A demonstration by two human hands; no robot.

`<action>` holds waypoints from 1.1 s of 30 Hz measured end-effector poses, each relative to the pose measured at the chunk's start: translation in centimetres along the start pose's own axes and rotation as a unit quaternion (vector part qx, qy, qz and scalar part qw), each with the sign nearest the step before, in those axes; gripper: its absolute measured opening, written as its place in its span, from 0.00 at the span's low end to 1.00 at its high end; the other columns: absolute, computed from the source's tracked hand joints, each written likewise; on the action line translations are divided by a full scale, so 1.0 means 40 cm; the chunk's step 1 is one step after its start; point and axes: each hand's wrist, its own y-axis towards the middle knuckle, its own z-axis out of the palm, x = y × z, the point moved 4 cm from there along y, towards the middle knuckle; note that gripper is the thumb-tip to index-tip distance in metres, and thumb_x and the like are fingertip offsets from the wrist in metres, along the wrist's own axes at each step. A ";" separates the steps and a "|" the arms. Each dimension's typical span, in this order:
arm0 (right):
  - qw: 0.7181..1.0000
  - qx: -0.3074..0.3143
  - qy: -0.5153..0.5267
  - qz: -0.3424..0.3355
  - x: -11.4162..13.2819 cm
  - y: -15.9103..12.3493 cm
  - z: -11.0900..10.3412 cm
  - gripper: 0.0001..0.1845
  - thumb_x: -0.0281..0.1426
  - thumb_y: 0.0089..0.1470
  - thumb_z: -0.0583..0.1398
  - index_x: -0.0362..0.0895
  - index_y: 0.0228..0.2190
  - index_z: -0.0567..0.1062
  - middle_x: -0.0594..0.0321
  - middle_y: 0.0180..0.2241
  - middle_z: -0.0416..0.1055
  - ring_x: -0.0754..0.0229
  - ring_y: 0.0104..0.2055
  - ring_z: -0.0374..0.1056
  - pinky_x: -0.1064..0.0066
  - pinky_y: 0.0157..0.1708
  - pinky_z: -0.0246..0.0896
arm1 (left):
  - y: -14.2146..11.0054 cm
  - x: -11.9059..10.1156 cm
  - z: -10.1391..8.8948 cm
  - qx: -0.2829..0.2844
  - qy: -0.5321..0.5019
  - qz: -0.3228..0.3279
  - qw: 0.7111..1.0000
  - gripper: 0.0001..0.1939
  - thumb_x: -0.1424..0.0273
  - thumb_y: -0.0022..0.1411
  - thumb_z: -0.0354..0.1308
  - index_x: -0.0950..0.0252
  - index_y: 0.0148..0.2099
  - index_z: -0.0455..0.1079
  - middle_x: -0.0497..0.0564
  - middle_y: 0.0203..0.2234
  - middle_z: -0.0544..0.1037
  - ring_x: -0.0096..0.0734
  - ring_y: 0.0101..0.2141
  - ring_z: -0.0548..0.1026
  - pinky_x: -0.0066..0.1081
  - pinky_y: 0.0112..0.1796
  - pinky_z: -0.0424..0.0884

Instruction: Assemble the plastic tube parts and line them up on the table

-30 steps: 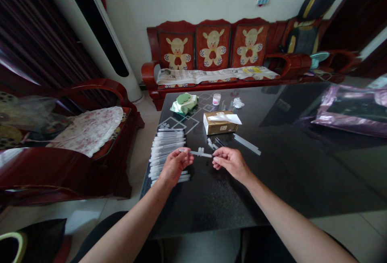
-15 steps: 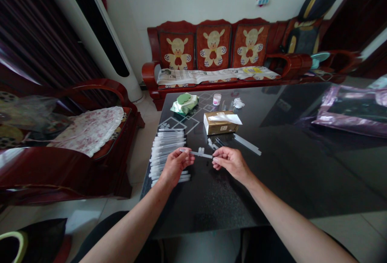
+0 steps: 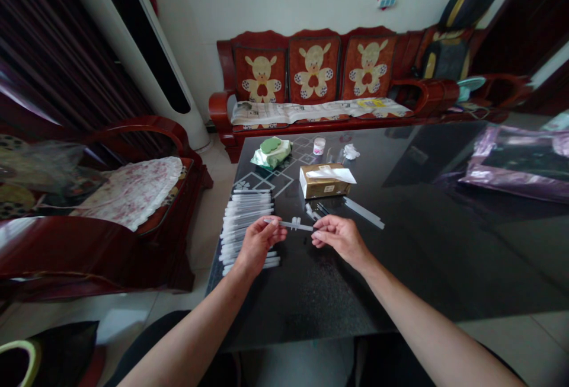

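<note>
My left hand (image 3: 258,243) is closed around the left end of a thin translucent white tube (image 3: 297,226), which looks like a pen barrel. Thumb and fingers of my right hand (image 3: 338,237) pinch at the tube's right end, where a small dark part shows between the fingertips; its kind is hidden. Just behind the tube, two short whitish pieces (image 3: 296,220) are partly covered by it. Beside and under my left hand, a row of many similar tubes (image 3: 246,209) lies along the table's left side.
Beyond my right hand lie dark thin sticks (image 3: 323,208), short pale pieces (image 3: 311,211) and loose tubes (image 3: 364,213). Farther back stand a tissue box (image 3: 328,188), a green wipes pack (image 3: 272,153), a small cup (image 3: 319,146) and crumpled tissue (image 3: 351,152). Purple plastic packaging (image 3: 489,182) lies right.
Both hands stay almost in place with the tube between them. The tube and the right fingertips have shifted only very slightly.
</note>
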 end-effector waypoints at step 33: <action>0.998 0.036 -0.053 0.018 0.004 -0.004 0.010 0.20 0.45 0.57 0.56 0.39 0.33 0.73 0.61 0.23 0.74 0.62 0.22 0.71 0.72 0.21 0.68 | -0.004 0.006 -0.010 -0.045 0.001 -0.013 0.999 0.16 0.65 0.47 0.70 0.70 0.34 0.74 0.51 0.23 0.78 0.25 0.25 0.76 0.24 0.29 0.73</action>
